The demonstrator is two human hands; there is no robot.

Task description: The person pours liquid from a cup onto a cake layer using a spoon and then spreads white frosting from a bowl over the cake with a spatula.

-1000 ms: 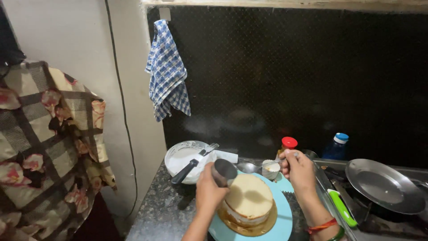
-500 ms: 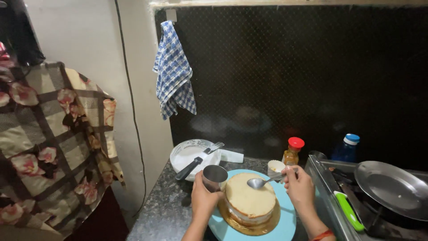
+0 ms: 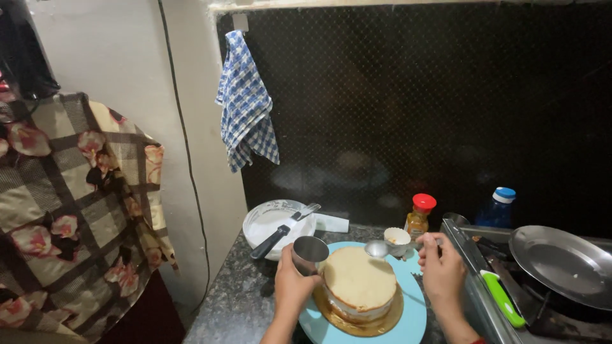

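- Since a moment ago my spoon [image 3: 377, 248] has swung away from above the cake's top to its far right edge, beside the little white cup, and my right hand has drawn back with it; my left hand has kept the steel cup at the cake's left side.
- My left hand [image 3: 294, 285] has its fingers wrapped round the steel cup [image 3: 309, 253], which stands upright, touching or just beside the cake's left edge.
- My right hand [image 3: 441, 272] has its fingers closed on the spoon's handle; the bowl of the spoon points left, level, near the cake's far rim.
- The cake [image 3: 358, 284], round and pale with a bare flat top, sits on a gold board [image 3: 376, 323], and that lies on a light blue turntable [image 3: 413, 312] on the dark speckled counter [image 3: 239, 306].
- Just past the spoon stands a small white cup [image 3: 396, 239], with a red-capped bottle [image 3: 419, 215] behind it.
- Left of those, a white plate [image 3: 266, 220] carries a black-handled spatula [image 3: 284, 230] lying slantwise across it.
- To my right is the stove, with a green-handled tool [image 3: 502, 298] on its edge and a steel pan [image 3: 564, 264] on top; a blue-capped bottle [image 3: 498, 207] stands behind.
- Farthest off, a blue checked cloth [image 3: 245, 102] hangs on the wall, and a flowered checked fabric [image 3: 70, 204] hangs at the left.
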